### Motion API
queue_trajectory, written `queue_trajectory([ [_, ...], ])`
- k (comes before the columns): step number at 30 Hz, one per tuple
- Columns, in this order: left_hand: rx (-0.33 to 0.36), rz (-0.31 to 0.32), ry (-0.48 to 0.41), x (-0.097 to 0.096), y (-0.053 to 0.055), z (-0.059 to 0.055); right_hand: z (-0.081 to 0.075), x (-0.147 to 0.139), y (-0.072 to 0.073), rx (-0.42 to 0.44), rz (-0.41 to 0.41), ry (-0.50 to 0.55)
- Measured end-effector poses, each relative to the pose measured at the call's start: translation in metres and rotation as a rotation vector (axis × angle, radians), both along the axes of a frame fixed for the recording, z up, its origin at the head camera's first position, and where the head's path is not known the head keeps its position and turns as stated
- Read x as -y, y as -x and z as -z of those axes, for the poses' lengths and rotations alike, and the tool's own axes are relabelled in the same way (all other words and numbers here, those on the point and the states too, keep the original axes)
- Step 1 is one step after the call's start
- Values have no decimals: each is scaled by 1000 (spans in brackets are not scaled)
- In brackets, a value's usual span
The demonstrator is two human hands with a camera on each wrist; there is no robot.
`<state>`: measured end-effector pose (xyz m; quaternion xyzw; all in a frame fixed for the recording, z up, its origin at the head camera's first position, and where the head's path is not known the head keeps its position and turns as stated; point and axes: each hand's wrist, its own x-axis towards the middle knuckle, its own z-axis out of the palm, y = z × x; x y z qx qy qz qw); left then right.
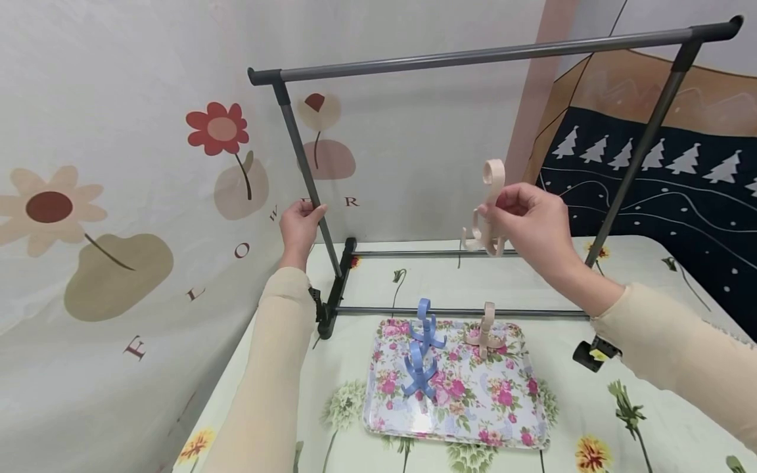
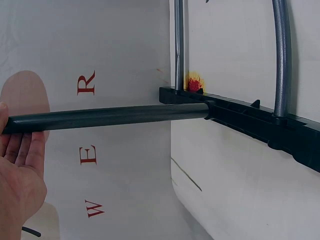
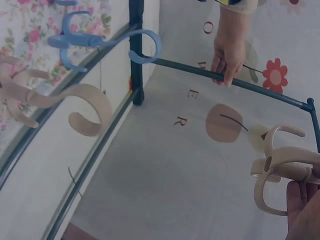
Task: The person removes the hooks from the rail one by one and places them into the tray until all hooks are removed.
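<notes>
My left hand (image 1: 299,226) grips the left upright of a dark metal rack (image 1: 304,157) between thumb and fingers. In the left wrist view the fingers (image 2: 34,150) lie behind that tube. Raised inside the frame, below the top bar, my right hand (image 1: 532,220) pinches a beige multi-prong hook (image 1: 494,174) by its stem, its curled top upward. The right wrist view shows the prongs of this hook (image 3: 287,162) close up. On a floral tray (image 1: 461,420) stand two blue hooks (image 1: 420,378) and another beige hook (image 1: 486,332).
The rack's top bar (image 1: 473,58) spans above both hands, and its black left foot (image 1: 337,289) rests on the flower-print tablecloth (image 1: 367,282). Two lower bars (image 1: 367,310) run behind the tray. A printed curtain (image 1: 148,164) hangs close on the left.
</notes>
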<state>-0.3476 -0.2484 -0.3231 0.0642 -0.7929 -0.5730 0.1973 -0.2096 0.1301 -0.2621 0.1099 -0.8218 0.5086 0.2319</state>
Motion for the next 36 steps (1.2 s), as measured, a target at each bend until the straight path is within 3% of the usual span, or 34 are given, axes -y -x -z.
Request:
queue_trajectory([
  [17,11,-3,-2,-1,-1,0,47,2,-22,31,-90,-129],
  [29,0,-4,1,-1,-1,0,72,7,-40,190,-152,-95],
  [36,0,-9,14,-1,-2,-1,94,11,-51,264,-171,-74],
])
